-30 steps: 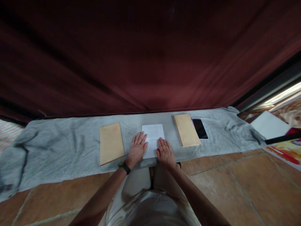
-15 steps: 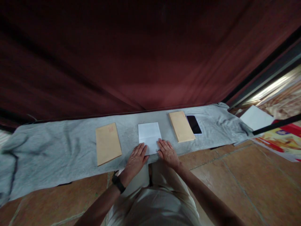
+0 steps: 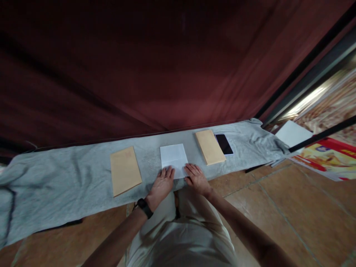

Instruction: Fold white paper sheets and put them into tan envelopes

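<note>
A white folded sheet of paper (image 3: 173,157) lies on a grey cloth (image 3: 69,174) spread over the floor. My left hand (image 3: 162,184) rests flat at the paper's near left corner, fingers stretched out. My right hand (image 3: 196,178) lies flat at the near right corner, fingers also extended. A black band sits on my left wrist. One brown envelope (image 3: 124,170) lies to the left of the paper, and a second brown envelope (image 3: 210,146) lies to the right.
A dark phone (image 3: 224,144) lies beside the right envelope. A dark red curtain (image 3: 155,66) hangs behind the cloth. Brown floor tiles (image 3: 278,200) stretch to the right, with a white sheet (image 3: 293,133) and a colourful printed sheet (image 3: 325,157) at far right.
Both hands have slid back from the middle of the white paper to its near edge. The view has shifted, so everything sits a little further left.
</note>
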Demonstrator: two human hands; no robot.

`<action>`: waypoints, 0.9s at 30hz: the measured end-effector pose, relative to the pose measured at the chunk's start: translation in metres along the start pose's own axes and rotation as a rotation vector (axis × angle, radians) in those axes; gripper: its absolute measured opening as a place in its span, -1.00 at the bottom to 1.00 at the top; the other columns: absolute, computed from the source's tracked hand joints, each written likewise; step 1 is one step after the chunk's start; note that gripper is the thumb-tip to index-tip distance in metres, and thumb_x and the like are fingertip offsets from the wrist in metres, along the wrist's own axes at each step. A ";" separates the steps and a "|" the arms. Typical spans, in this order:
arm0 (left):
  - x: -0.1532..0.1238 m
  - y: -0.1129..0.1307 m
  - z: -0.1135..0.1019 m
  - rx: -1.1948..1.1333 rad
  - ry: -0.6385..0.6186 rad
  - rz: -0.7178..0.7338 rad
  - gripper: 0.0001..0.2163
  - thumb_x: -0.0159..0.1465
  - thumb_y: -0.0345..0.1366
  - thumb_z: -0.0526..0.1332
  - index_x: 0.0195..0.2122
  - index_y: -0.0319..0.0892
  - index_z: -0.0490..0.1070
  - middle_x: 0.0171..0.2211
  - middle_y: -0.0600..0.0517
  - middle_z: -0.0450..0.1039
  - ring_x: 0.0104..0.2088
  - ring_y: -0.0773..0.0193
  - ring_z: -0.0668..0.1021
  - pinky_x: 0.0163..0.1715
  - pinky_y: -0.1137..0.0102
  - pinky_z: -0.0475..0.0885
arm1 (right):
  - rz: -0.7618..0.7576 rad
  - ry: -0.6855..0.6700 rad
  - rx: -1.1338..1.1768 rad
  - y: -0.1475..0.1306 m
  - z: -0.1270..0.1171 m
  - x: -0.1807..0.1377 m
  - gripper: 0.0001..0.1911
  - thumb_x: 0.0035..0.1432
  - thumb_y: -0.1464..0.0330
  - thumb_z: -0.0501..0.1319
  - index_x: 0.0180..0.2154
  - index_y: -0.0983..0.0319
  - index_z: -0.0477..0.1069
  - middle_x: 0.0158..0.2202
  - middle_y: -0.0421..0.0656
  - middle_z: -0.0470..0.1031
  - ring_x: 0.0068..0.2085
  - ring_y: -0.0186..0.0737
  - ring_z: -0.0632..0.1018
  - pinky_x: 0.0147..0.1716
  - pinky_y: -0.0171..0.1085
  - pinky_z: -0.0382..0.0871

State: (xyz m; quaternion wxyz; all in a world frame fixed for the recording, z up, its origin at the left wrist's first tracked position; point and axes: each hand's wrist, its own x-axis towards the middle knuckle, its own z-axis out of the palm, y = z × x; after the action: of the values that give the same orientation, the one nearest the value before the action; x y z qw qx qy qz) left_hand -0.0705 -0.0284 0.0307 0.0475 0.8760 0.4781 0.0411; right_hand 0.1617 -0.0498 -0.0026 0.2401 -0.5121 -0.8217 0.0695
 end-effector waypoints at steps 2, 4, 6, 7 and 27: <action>-0.002 -0.002 -0.001 -0.045 0.023 -0.011 -0.55 0.34 -0.46 0.05 0.23 -0.11 0.37 0.29 -0.16 0.35 0.24 -0.14 0.41 0.15 -0.05 0.38 | -0.017 -0.014 0.052 0.002 -0.001 0.003 -0.47 0.31 0.35 0.20 0.29 0.20 0.31 0.31 -0.01 0.35 0.34 -0.02 0.34 0.35 0.11 0.18; -0.004 -0.005 -0.003 -0.106 0.059 -0.018 -0.62 0.38 -0.41 0.05 0.17 -0.05 0.42 0.25 -0.08 0.42 0.23 -0.04 0.43 0.18 0.01 0.36 | -0.030 -0.025 0.111 0.004 0.000 0.007 -0.50 0.32 0.37 0.20 0.27 0.16 0.34 0.29 -0.05 0.39 0.31 -0.07 0.38 0.34 0.09 0.19; -0.006 -0.009 -0.005 -0.165 0.091 -0.031 -0.68 0.41 -0.35 0.05 0.10 -0.04 0.47 0.17 -0.04 0.50 0.19 0.05 0.46 0.19 0.07 0.36 | -0.037 -0.029 0.174 0.007 0.001 0.011 -0.56 0.33 0.39 0.19 0.22 0.13 0.40 0.23 -0.08 0.46 0.26 -0.10 0.45 0.32 0.08 0.23; -0.006 -0.011 -0.006 -0.193 0.101 -0.036 -0.70 0.43 -0.33 0.04 0.07 -0.06 0.49 0.12 -0.04 0.54 0.16 0.07 0.48 0.19 0.10 0.36 | -0.038 -0.026 0.206 0.009 0.001 0.014 -0.60 0.33 0.40 0.18 0.17 0.12 0.45 0.19 -0.09 0.51 0.22 -0.12 0.49 0.30 0.07 0.26; 0.012 -0.052 0.008 -0.765 0.307 -0.434 -0.79 0.29 -0.13 0.17 -0.35 -0.13 0.48 -0.37 0.05 0.54 -0.30 0.23 0.53 -0.21 0.37 0.43 | 0.362 0.106 0.489 0.019 -0.002 0.042 -0.66 0.38 0.21 0.11 -0.34 0.21 0.54 -0.38 -0.15 0.58 -0.31 -0.18 0.56 -0.24 -0.26 0.40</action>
State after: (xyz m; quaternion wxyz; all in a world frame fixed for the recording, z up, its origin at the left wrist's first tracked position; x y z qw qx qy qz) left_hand -0.1058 0.0094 0.0168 0.3032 0.6589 0.6026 0.3328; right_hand 0.1630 -0.0045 0.0056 0.3824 -0.5802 -0.6623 0.2802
